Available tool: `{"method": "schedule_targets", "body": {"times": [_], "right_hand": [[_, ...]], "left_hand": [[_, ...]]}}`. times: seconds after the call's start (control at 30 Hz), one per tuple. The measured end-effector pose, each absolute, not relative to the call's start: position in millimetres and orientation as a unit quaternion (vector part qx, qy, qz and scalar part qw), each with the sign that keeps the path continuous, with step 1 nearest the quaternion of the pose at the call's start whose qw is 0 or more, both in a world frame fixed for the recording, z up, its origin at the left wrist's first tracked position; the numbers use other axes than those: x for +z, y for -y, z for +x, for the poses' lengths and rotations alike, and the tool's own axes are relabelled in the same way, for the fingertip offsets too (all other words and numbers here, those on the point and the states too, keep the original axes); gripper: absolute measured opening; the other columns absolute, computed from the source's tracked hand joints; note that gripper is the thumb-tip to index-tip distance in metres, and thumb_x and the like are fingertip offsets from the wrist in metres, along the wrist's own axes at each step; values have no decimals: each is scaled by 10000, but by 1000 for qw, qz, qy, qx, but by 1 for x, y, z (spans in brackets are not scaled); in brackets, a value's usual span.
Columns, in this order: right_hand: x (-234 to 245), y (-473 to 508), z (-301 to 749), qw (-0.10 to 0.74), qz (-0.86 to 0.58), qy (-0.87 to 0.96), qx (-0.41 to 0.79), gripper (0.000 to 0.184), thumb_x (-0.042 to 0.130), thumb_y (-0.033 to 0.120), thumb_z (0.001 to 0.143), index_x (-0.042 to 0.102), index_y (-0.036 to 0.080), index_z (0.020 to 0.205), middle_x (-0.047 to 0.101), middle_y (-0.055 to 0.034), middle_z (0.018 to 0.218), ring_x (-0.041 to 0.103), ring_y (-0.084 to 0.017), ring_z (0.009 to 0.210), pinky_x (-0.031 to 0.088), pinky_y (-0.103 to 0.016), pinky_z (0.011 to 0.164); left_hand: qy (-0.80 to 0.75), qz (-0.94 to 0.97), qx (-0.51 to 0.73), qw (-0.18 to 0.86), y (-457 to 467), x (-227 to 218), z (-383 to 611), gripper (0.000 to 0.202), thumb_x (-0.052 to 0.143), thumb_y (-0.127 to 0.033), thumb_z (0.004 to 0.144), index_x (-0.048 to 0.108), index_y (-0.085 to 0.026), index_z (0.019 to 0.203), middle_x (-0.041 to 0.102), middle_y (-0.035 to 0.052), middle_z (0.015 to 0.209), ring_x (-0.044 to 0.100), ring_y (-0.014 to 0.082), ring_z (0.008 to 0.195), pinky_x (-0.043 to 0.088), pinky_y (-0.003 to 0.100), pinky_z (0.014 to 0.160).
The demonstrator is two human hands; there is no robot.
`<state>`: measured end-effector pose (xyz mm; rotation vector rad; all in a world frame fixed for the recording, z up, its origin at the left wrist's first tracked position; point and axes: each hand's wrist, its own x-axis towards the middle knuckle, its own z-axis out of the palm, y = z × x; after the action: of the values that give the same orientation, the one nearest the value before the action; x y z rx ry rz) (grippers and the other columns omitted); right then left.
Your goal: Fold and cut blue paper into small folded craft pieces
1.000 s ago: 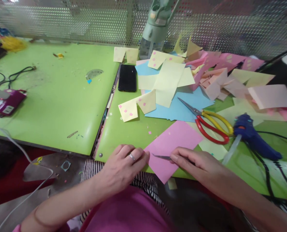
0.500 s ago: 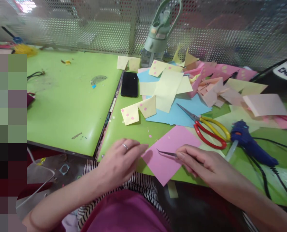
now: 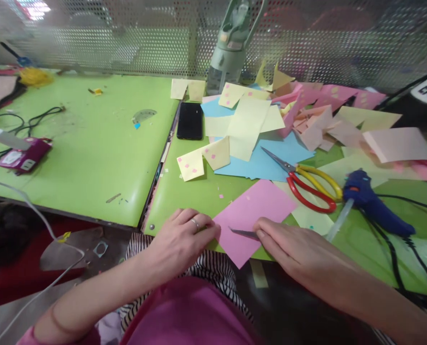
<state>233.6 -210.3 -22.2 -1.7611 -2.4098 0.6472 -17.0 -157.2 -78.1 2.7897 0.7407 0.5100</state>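
Observation:
A pink sheet of paper (image 3: 258, 206) lies aslant at the table's front edge, one corner jutting past it. My left hand (image 3: 186, 235), with a ring on one finger, has its fingers closed together at the sheet's left corner; the thumb side meets the paper there. Dark tweezers (image 3: 242, 233) with a bent fine tip are held in my right hand (image 3: 285, 239), pointing left over the pink sheet. Whether the tip touches the paper is hard to tell. Right behind the sheet lie scissors (image 3: 292, 170) with one red and one yellow handle.
A blue glue gun (image 3: 367, 201) with its cable rests at the right. Behind are blue paper (image 3: 271, 165), a pale yellow strip (image 3: 249, 124), dotted yellow folded pieces (image 3: 192, 165), a black phone (image 3: 189, 121) and a bottle (image 3: 226, 62). A purple box (image 3: 28, 155) sits far left.
My left hand has come down to the pink sheet's left corner. My right hand has turned palm-down and shifted slightly left with the tweezers. The view has tilted slightly.

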Motion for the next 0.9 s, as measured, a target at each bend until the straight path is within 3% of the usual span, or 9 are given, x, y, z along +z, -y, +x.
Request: {"method": "schedule_targets", "body": {"times": [0.13, 0.37, 0.77, 0.9], "right_hand": [[-20, 205, 223, -26, -599, 759, 253, 392, 235, 359, 987, 567, 237, 817, 621, -26, 699, 550, -182, 606, 298, -315, 562], [-22, 196, 217, -18, -634, 704, 319, 378, 314, 425, 972, 476, 231, 690, 597, 6, 654, 549, -157, 609, 311, -289, 569], [-23, 191, 220, -18, -636, 682, 361, 414, 340, 480, 963, 498, 222, 681, 621, 13, 669, 571, -156, 638, 343, -276, 580], [-23, 194, 223, -22, -640, 665, 385, 411, 343, 500, 962, 570, 235, 745, 656, 12, 732, 596, -173, 700, 371, -281, 615]], "left_hand": [[-245, 947, 193, 79, 157, -81, -19, 251, 493, -155, 962, 559, -204, 1199, 654, 41, 1067, 560, 175, 867, 461, 321, 732], [-242, 946, 202, 80, 156, -83, -19, 243, 484, -190, 980, 548, -213, 1213, 655, 31, 1073, 562, 167, 874, 444, 316, 728], [-245, 944, 210, 71, 156, -84, -19, 224, 459, -197, 995, 554, -210, 1198, 657, 26, 1053, 560, 162, 869, 417, 311, 715], [-242, 949, 190, 67, 156, -84, -20, 229, 471, -215, 990, 552, -204, 1204, 650, 26, 1076, 558, 167, 888, 418, 317, 726]]}}
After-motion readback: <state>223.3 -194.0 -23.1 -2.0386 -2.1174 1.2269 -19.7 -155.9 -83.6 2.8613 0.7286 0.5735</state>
